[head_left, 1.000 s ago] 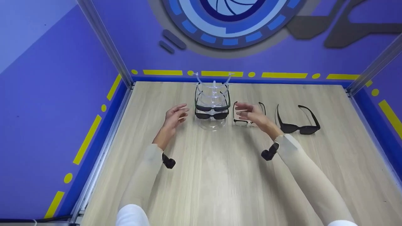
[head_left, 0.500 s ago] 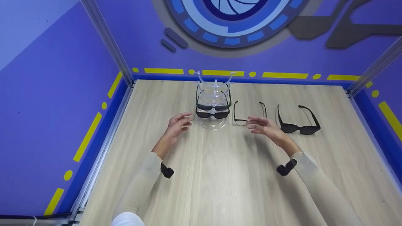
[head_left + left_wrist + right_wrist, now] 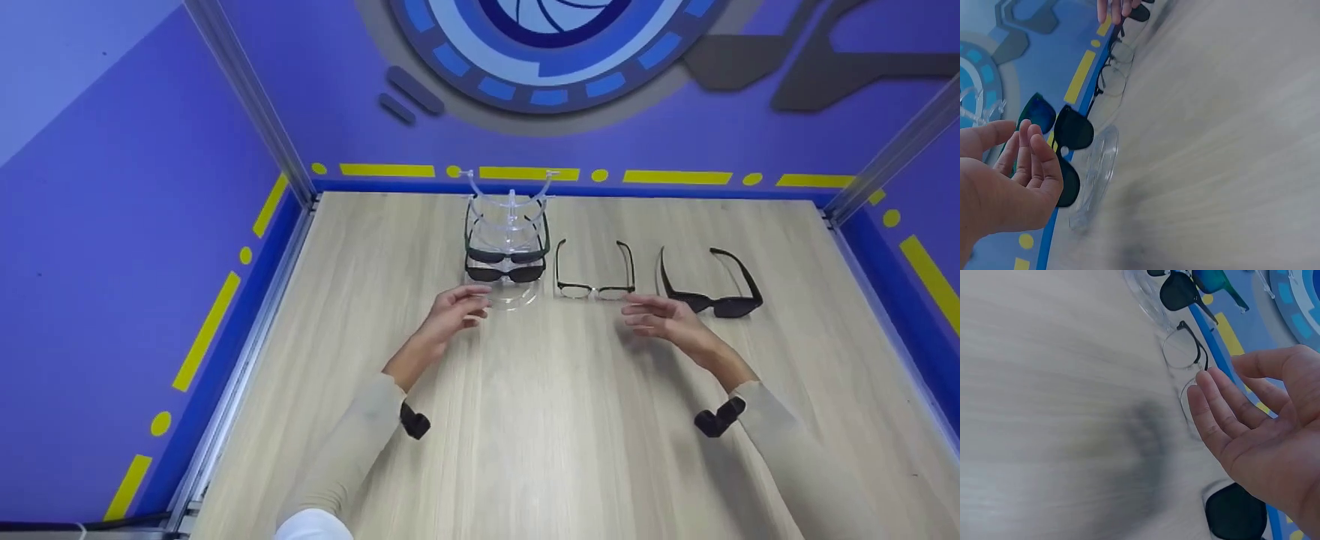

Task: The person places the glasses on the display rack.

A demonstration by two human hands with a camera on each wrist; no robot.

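Observation:
A clear display stand [image 3: 512, 204] bears two pairs of dark sunglasses [image 3: 504, 274], one above the other. Just in front of its left side, my left hand [image 3: 448, 319] hovers with relaxed, slightly bent fingers, holding nothing. Thin-framed clear glasses [image 3: 595, 291] lie right of the stand, temples toward the back wall. My right hand [image 3: 675, 324] hangs in the air between these glasses and the black sunglasses [image 3: 733, 306] farther right, fingers loosely extended. In the right wrist view the right hand [image 3: 1275, 410] partly covers the clear glasses [image 3: 1180, 349].
The wooden table [image 3: 525, 420] is bounded by a patterned purple back wall [image 3: 300, 90], side walls and metal corner posts. The clear round base [image 3: 1095, 174] of the stand shows in the left wrist view.
My right hand has moved from over the clear glasses rightward and toward me, uncovering them. My left hand has shifted right and toward me, to the stand's front left.

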